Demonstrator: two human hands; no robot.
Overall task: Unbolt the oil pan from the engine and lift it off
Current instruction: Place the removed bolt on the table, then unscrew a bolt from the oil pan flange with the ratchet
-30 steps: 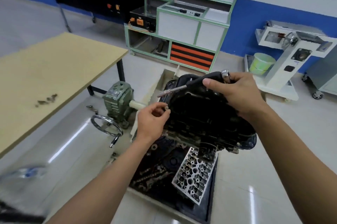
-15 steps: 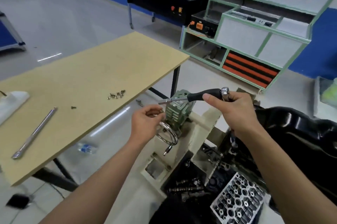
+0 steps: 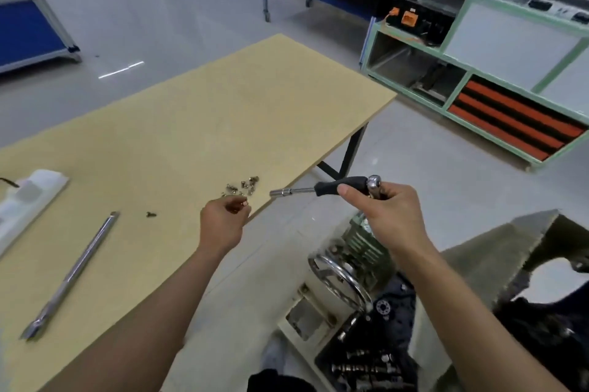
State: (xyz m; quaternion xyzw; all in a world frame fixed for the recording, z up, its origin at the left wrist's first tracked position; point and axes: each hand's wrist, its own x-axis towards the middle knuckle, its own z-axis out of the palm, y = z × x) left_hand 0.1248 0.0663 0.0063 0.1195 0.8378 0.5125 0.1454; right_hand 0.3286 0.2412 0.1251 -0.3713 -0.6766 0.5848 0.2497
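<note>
While gripped, driver (image 3: 322, 188) points left, seemingly level

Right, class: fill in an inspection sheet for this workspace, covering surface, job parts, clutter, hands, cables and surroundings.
Surface: tan table, matte top.
Job's things: bolt pile and one stray bolt on the table; socket driver in hand.
Clutter: steel bar, white block.
Hands: left hand pinches a small bolt; right hand grips the driver's handle.
Cables: one dark lead by the white block.
Surroundings: green cabinet, handwheel.
</note>
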